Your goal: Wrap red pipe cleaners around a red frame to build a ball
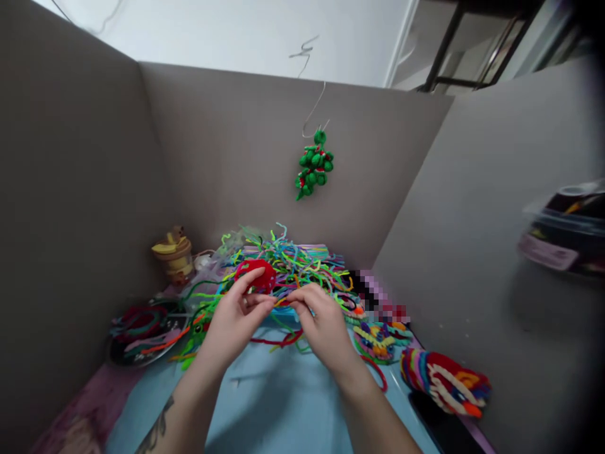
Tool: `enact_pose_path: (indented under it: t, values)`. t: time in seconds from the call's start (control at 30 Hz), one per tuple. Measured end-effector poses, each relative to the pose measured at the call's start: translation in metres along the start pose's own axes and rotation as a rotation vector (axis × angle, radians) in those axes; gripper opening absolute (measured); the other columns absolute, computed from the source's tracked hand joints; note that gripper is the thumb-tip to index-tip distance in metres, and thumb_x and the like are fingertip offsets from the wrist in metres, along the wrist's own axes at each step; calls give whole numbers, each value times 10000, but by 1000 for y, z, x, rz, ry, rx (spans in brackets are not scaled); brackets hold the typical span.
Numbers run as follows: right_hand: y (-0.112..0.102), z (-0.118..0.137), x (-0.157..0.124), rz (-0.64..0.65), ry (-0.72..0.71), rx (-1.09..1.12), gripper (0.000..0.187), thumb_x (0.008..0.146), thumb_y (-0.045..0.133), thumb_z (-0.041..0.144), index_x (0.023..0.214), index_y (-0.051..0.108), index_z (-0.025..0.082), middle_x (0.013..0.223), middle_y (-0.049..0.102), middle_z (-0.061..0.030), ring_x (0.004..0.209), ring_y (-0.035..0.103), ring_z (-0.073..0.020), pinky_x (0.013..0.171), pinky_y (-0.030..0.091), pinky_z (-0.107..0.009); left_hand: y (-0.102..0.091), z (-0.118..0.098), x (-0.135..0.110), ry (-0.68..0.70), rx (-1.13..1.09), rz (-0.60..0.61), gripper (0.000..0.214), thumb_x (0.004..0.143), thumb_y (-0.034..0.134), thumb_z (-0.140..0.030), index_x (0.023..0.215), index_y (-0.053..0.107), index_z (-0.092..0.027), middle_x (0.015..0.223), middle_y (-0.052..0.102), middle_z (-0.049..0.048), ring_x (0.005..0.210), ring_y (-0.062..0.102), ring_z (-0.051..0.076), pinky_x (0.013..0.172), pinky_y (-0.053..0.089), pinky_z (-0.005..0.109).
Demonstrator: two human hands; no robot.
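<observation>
My left hand (236, 318) and my right hand (326, 321) meet over the blue work surface, fingertips pinched close together. Between them runs a short yellow-orange pipe cleaner (282, 302), gripped from both sides. A red fuzzy piece (267, 275) shows behind my raised left index finger; whether that hand also holds it I cannot tell. Just beyond the fingers lies a tangled heap of many-coloured pipe cleaners (307, 261). Below my fingertips, a dark red pipe cleaner (283, 341) stretches across the blue surface (278, 403).
Grey panels enclose three sides. A green and red fuzzy ornament (316, 165) hangs from a wire hook. At left are a round tray (127, 360) and a yellow-brown pot (178, 265). Striped fuzzy pieces (444, 381) and a dark flat object (444, 424) lie at right.
</observation>
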State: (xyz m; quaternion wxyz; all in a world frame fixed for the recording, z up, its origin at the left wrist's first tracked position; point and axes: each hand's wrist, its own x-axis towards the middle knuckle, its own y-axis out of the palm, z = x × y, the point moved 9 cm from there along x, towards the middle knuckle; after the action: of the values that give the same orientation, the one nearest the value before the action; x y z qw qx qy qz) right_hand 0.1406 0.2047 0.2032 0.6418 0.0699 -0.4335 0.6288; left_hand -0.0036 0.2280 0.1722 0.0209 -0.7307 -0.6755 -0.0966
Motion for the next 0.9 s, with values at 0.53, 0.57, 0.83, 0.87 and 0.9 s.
enact_pose_path:
  t: [0.53, 0.57, 0.83, 0.87, 0.9]
  values:
    - [12, -3, 1, 157, 60, 29, 123, 856, 523, 103, 819, 604, 188, 814, 590, -13, 796, 552, -140, 722, 410, -245, 9, 15, 4, -26, -48, 49, 624, 698, 731, -224, 1252, 453, -150, 662, 607, -23, 623, 557, 97, 569, 418, 189]
    - [13, -4, 0, 159, 76, 23, 118, 850, 533, 106, 805, 601, 190, 806, 589, -8, 789, 551, -137, 715, 406, -242, 9, 14, 4, -15, -24, 42, 621, 700, 726, -225, 1253, 452, -155, 656, 606, -24, 618, 560, 101, 561, 418, 190]
    - [10, -4, 0, 127, 87, -32, 149, 846, 511, 103, 739, 564, 193, 773, 570, 0, 760, 535, -137, 696, 394, -252, 4, 12, 3, -7, -43, -34, 516, 696, 733, -273, 1175, 563, -184, 819, 664, 18, 677, 596, 111, 625, 469, 210]
    - [5, -4, 1, 79, 88, -25, 144, 846, 512, 107, 746, 570, 193, 792, 571, -7, 783, 537, -142, 718, 400, -259, 2, 13, 3, -17, -90, -55, 478, 697, 735, -288, 1142, 591, -184, 858, 663, 24, 689, 597, 105, 618, 465, 198]
    - [-2, -5, 1, 13, 94, -23, 137, 848, 514, 115, 754, 578, 192, 814, 571, -15, 806, 537, -149, 739, 405, -269, 0, 15, 4, -35, -140, -80, 445, 695, 739, -300, 1105, 616, -182, 866, 660, 24, 683, 592, 96, 592, 455, 182]
